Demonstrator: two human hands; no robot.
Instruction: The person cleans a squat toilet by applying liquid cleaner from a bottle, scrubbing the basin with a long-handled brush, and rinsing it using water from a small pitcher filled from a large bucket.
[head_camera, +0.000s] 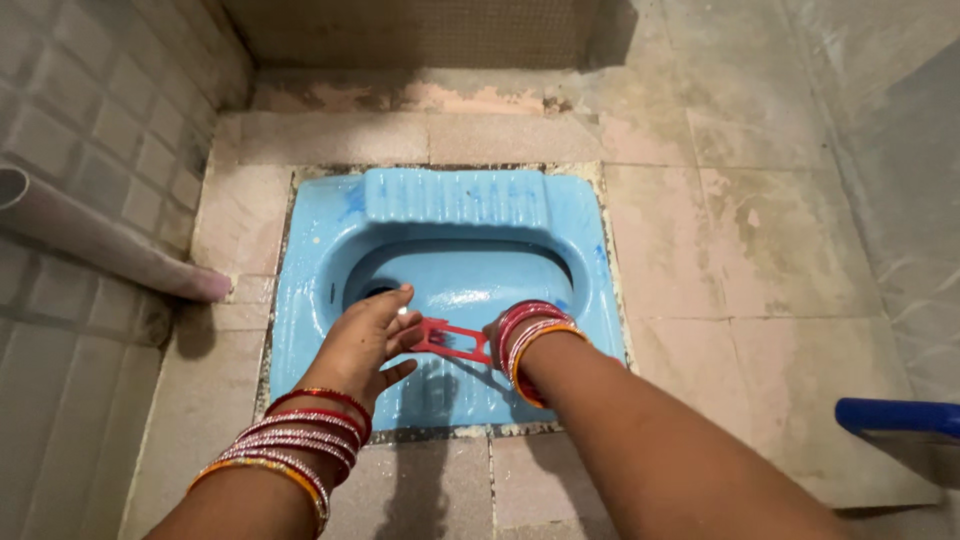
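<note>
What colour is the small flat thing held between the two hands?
Red, seen in the head view.
</note>
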